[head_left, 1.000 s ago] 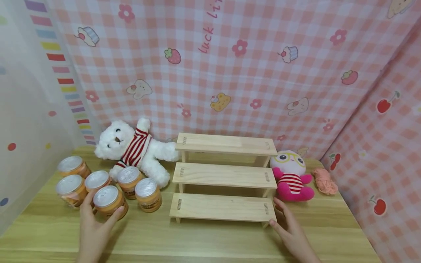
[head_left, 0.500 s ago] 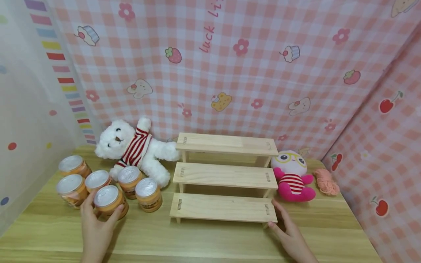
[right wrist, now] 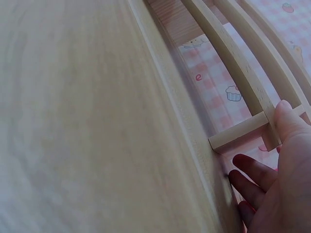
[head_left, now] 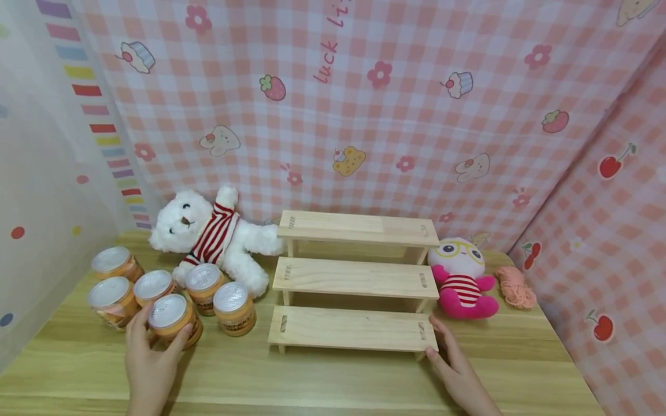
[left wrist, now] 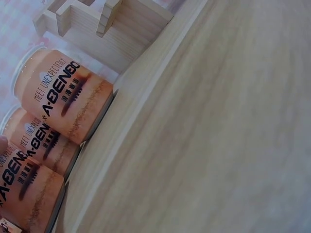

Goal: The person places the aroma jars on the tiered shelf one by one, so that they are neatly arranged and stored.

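My left hand (head_left: 151, 370) grips an orange can (head_left: 179, 332) with a clear lid, fingers on its left side and thumb on its right. The can stands upright on the table, foremost of a group. Near it are several matching cans, among them one can (head_left: 235, 318) at the group's right; dark lettering shows on a can (left wrist: 63, 97) in the left wrist view. At the right end of a three-step wooden shelf (head_left: 354, 329), my right hand (head_left: 460, 370) touches the lowest board with its thumb. Its other fingers lie loosely extended beside the shelf (right wrist: 238, 133) in the right wrist view.
A white teddy bear (head_left: 213, 231) in a striped shirt lies behind the cans, one leg by the shelf. Right of the shelf sit a pink plush toy (head_left: 463, 289) and a peach yarn bundle (head_left: 515, 287). Checked cloth (head_left: 322, 127) hangs behind the wooden table (head_left: 312, 384).
Almost nothing differs. My right hand has shifted slightly left against the shelf's end, while my left hand stays on the same can. The view wobbles a little.
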Demonstrator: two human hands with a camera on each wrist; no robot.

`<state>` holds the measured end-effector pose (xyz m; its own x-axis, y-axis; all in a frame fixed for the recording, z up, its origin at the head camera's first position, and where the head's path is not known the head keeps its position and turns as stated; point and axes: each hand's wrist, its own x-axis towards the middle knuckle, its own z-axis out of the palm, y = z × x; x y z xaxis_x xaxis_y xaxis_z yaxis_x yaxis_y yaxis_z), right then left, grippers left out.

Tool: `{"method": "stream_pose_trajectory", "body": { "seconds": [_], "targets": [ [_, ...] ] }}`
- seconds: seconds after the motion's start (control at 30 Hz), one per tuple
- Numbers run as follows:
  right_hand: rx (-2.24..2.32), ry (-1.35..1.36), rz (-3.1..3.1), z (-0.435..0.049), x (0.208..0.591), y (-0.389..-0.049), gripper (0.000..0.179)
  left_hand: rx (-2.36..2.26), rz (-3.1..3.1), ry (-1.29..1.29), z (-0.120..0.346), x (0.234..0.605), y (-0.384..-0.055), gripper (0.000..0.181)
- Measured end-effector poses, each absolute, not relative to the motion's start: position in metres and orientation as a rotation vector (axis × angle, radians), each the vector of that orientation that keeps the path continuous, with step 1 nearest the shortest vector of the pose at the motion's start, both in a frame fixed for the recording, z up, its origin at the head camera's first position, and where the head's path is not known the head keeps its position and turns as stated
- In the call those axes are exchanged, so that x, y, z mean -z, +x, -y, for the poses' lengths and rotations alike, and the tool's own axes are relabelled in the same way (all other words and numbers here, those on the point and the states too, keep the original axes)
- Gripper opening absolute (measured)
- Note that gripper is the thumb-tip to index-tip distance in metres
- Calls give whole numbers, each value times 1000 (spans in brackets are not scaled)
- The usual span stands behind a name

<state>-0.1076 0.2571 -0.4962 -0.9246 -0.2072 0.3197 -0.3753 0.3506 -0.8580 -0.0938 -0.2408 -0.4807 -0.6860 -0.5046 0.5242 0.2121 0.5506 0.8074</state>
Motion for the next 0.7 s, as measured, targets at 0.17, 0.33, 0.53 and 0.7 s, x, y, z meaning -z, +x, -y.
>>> {"method": "stream_pose_trajectory", "body": {
  "seconds": [0.17, 0.33, 0.53, 0.7],
  "targets": [
    [-1622, 514, 2460, -257, 496, -107, 52, 1166, 1994, 214, 241, 480, -94, 77],
    [-1614, 485, 2476, -257, 496, -106, 52, 1137, 2018, 211, 242, 481, -94, 79],
    [-1616, 480, 2485, -257, 497, -107, 53, 1115, 2029, 192, 242, 478, -91, 81],
    [-1609, 452, 2503, -257, 496, -107, 52, 1128, 2018, 207, 242, 470, -88, 82]
  ]
}}
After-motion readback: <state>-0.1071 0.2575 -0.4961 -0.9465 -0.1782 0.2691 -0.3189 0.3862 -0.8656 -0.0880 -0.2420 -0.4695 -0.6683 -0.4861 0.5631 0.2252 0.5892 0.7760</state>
